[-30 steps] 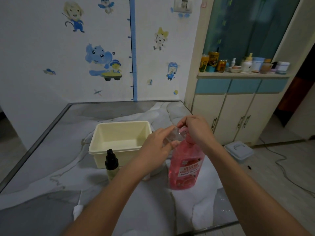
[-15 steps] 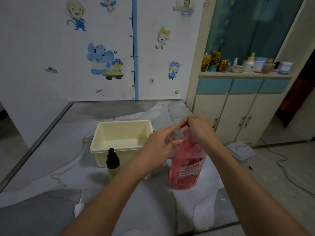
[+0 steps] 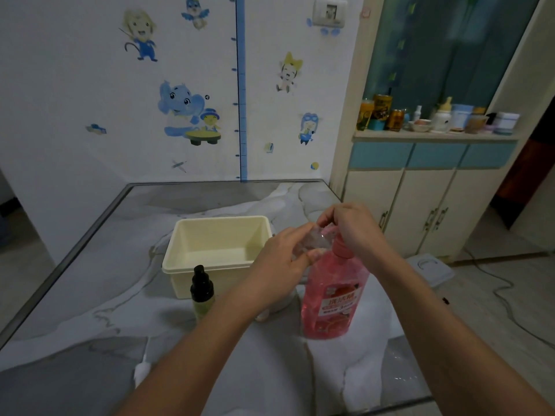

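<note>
At the near edge of the table (image 3: 75, 280), whose grey-and-white marbled top has a glossy sheen, a small white object (image 3: 141, 372) lies beside the left forearm. Further in, towards the right edge, a pink bottle (image 3: 332, 298) stands upright with a printed label facing the camera. Just above its neck the left hand (image 3: 279, 262) pinches a crumpled piece of clear plastic (image 3: 313, 243) between thumb and fingers, and the right hand (image 3: 354, 232), fingers curled, pinches the same piece from above, right over the pink cap. Left of the pink bottle stands a small bottle with a dark cap (image 3: 202, 291), just in front of a cream tub (image 3: 180, 265). Behind the table rises a white wall with cartoon stickers and a blue height ruler (image 3: 241, 85). To the right is a cream cabinet (image 3: 420, 205) with blue drawers, its shelf crowded with cans and jars (image 3: 435, 118); a white lidded box (image 3: 432, 268) and a cable (image 3: 495, 291) lie on the floor.
</note>
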Demonstrator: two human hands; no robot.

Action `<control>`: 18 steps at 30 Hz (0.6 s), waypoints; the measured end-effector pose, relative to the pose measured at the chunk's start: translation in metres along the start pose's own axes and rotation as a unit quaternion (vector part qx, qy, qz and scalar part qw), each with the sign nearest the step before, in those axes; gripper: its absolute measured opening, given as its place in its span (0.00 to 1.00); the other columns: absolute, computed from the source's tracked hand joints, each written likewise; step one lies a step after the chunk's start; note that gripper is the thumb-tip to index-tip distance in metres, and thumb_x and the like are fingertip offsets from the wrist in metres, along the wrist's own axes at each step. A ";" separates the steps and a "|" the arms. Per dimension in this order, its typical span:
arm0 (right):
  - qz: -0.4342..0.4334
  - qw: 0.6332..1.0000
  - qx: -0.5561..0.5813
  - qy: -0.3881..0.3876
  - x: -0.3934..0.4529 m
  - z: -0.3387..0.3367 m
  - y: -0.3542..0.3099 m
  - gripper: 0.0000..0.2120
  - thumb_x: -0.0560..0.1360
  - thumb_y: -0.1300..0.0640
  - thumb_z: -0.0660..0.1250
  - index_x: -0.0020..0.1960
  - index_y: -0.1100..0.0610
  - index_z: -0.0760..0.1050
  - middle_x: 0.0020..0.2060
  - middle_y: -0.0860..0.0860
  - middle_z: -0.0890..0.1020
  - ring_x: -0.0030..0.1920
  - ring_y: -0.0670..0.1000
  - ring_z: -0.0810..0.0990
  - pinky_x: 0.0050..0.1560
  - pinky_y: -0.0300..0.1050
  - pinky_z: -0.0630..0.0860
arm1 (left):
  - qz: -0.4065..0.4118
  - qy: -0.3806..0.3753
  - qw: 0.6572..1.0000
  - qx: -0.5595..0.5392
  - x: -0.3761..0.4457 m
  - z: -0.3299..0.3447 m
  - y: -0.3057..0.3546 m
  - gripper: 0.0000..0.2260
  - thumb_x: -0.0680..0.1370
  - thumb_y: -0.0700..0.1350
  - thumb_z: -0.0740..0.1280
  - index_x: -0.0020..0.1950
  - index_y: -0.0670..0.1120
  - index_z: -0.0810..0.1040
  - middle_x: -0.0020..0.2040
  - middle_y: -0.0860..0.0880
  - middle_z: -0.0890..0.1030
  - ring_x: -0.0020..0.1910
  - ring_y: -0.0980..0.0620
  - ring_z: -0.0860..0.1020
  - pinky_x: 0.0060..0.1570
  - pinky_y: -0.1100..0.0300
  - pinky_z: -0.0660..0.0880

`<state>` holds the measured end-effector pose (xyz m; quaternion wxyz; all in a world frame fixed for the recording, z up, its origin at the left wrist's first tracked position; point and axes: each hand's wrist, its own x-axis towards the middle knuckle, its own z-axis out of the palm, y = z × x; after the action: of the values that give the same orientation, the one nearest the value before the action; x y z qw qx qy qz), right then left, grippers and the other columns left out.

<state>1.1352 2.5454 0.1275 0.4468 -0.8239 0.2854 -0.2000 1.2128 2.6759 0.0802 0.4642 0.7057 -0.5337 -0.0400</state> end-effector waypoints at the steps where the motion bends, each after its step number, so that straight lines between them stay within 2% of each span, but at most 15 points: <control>1: -0.007 1.000 -0.027 0.006 0.001 0.002 0.003 0.12 0.76 0.66 0.57 0.38 0.60 0.76 0.31 0.52 0.76 0.31 0.48 0.73 0.32 0.39 0.70 | -0.001 0.000 1.000 -0.005 0.000 0.001 -0.002 0.19 0.78 0.46 0.67 0.68 0.49 0.73 0.58 0.47 0.79 0.56 0.53 0.75 0.53 0.68 0.68; 3: -0.013 0.998 -0.058 0.017 0.001 0.006 0.007 0.09 0.73 0.67 0.61 0.39 0.58 0.77 0.34 0.51 0.78 0.34 0.49 0.76 0.34 0.39 0.73 | -0.002 0.004 1.000 -0.007 -0.001 0.003 -0.004 0.18 0.78 0.45 0.67 0.68 0.49 0.73 0.57 0.47 0.79 0.56 0.53 0.75 0.55 0.64 0.69; 6: 0.001 0.994 -0.106 0.006 0.001 0.008 0.004 0.13 0.67 0.73 0.66 0.45 0.60 0.80 0.43 0.53 0.81 0.43 0.51 0.80 0.44 0.42 0.78 | -0.011 0.002 1.000 0.002 -0.001 0.004 -0.005 0.20 0.78 0.46 0.68 0.69 0.48 0.72 0.58 0.47 0.79 0.56 0.52 0.75 0.56 0.60 0.70; 8: 0.013 0.999 -0.045 -0.010 0.000 0.001 0.001 0.09 0.72 0.69 0.61 0.41 0.60 0.78 0.37 0.54 0.79 0.36 0.50 0.77 0.36 0.40 0.76 | -0.009 -0.001 1.000 0.001 0.001 0.003 -0.002 0.19 0.77 0.45 0.68 0.68 0.48 0.73 0.56 0.46 0.79 0.55 0.51 0.76 0.55 0.60 0.70; 10: 0.038 0.999 0.018 -0.024 0.000 -0.004 -0.008 0.15 0.74 0.72 0.57 0.34 0.59 0.75 0.28 0.53 0.76 0.26 0.46 0.74 0.24 0.32 0.69 | 0.004 0.001 1.000 0.000 0.002 0.000 0.001 0.18 0.77 0.46 0.68 0.67 0.49 0.74 0.55 0.46 0.79 0.54 0.50 0.76 0.54 0.61 0.70; 12: 0.044 0.999 0.025 -0.021 -0.001 -0.007 -0.013 0.16 0.72 0.74 0.56 0.33 0.59 0.75 0.22 0.52 0.75 0.19 0.43 0.71 0.17 0.30 0.64 | 0.010 0.004 1.000 -0.001 0.004 -0.003 0.004 0.18 0.77 0.47 0.68 0.67 0.49 0.74 0.56 0.47 0.79 0.54 0.53 0.75 0.53 0.67 0.68; 14: 0.028 0.998 -0.006 -0.047 -0.001 -0.006 -0.018 0.12 0.73 0.75 0.60 0.39 0.64 0.78 0.27 0.54 0.76 0.27 0.47 0.74 0.21 0.27 0.65 | 0.007 0.002 1.000 0.000 0.004 -0.004 0.004 0.19 0.77 0.46 0.68 0.68 0.48 0.74 0.57 0.47 0.79 0.55 0.53 0.75 0.52 0.69 0.67; 16: 0.027 0.998 -0.024 -0.052 0.001 -0.003 -0.013 0.10 0.74 0.73 0.61 0.51 0.70 0.78 0.39 0.59 0.79 0.39 0.56 0.77 0.29 0.28 0.68 | 0.005 -0.002 1.000 0.004 0.002 -0.002 0.001 0.20 0.77 0.46 0.68 0.69 0.48 0.73 0.57 0.46 0.79 0.56 0.52 0.75 0.54 0.64 0.68; 17: 0.032 0.998 -0.018 -0.043 0.002 0.000 -0.008 0.10 0.76 0.71 0.59 0.50 0.69 0.79 0.40 0.60 0.80 0.41 0.57 0.78 0.33 0.31 0.69 | -0.001 -0.004 1.000 0.002 0.000 0.000 -0.001 0.20 0.78 0.46 0.67 0.70 0.49 0.72 0.58 0.47 0.78 0.56 0.52 0.75 0.56 0.63 0.69; 18: 0.031 0.999 -0.004 -0.023 0.001 0.003 -0.004 0.11 0.77 0.67 0.58 0.45 0.66 0.79 0.37 0.58 0.80 0.38 0.56 0.77 0.33 0.36 0.70 | -0.007 -0.005 1.000 -0.001 -0.001 0.002 -0.003 0.20 0.78 0.47 0.67 0.70 0.49 0.71 0.58 0.48 0.78 0.57 0.53 0.74 0.57 0.63 0.69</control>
<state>1.1392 2.5484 0.1299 0.4560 -0.8208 0.3013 -0.1662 1.2136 2.6756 0.0767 0.4625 0.7086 -0.5308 -0.0472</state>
